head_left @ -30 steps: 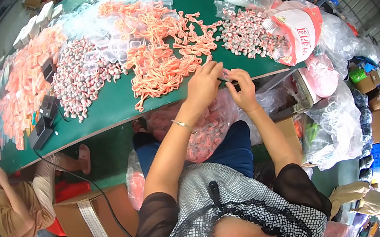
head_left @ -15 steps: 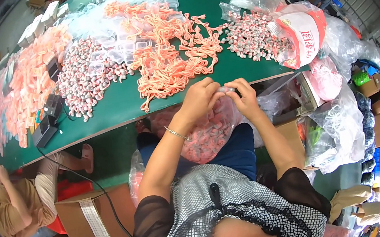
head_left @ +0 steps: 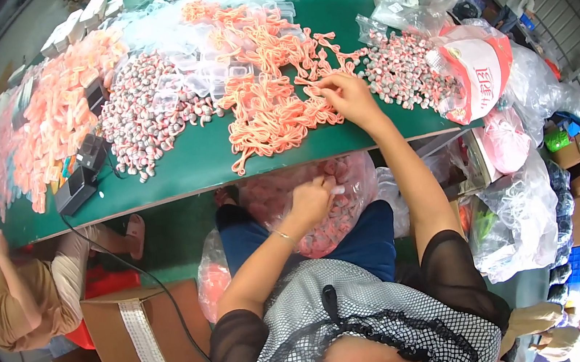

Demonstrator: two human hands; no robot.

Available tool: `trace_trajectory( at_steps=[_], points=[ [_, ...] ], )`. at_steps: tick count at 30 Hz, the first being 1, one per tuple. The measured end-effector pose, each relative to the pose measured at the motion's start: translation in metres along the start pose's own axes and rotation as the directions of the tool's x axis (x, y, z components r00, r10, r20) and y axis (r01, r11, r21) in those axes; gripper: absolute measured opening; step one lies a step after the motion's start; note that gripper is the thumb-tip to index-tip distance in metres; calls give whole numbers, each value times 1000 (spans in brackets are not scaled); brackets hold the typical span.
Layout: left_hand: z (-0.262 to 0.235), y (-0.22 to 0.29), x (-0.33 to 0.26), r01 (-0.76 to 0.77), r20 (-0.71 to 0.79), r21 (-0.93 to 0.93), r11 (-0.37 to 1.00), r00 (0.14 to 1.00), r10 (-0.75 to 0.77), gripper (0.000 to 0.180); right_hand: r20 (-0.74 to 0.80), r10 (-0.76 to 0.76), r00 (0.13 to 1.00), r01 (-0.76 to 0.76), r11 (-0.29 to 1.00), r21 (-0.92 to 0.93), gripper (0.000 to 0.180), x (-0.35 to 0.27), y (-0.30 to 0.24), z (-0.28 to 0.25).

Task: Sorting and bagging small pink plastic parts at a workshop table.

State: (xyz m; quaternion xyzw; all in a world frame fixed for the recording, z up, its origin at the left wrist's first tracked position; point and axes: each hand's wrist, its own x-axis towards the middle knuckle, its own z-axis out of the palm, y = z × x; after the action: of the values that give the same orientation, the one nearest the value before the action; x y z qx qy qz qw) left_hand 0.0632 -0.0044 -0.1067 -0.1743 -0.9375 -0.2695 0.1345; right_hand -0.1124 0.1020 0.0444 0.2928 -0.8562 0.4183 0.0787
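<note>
The right hand [head_left: 346, 96] is at the right edge of the orange cord pile [head_left: 271, 121], fingertips bunched, whether pinching a cord I cannot tell; the left hand [head_left: 313, 204], nearer the body than that pile, pinches a small pale piece [head_left: 338, 190]; grey-and-pink pieces [head_left: 403, 69] lie right of the pile.

Workshop, small assembly or packing type. Long green-topped worktable [head_left: 189, 168] with bulk heaps of looped orange cords [head_left: 271, 121] and small round grey-and-pink pieces [head_left: 135, 117]. Open brown cardboard carton [head_left: 184, 319] on the floor, grey ribbed wall [head_left: 565, 20], co-worker in tan shirt [head_left: 17, 305] seated nearby.
</note>
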Motion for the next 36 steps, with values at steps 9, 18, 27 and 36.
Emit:
trace_trajectory(
  at_steps=[9, 18, 27, 36],
  points=[
    [37, -19, -21, 11, 301, -37, 999, 954, 0, 21, 132, 35, 991, 0, 966, -257, 24, 62, -12, 64],
    [-111, 10, 43, -283, -433, -72, 956, 873, 226, 16, 185, 17, 983, 65, 900, -430, 22, 89, -19, 77],
    [-125, -19, 70, -40, -487, 55, 998, 871, 62, 18, 6, 0, 1000, 2, 969, -247, 17, 93, -16, 58],
    [-127, -13, 79, -23, -466, 89, 996, 883, 62, 13, -329, 258, 909, -221, 964, 145, 16, 72, 59, -16]
  ],
)
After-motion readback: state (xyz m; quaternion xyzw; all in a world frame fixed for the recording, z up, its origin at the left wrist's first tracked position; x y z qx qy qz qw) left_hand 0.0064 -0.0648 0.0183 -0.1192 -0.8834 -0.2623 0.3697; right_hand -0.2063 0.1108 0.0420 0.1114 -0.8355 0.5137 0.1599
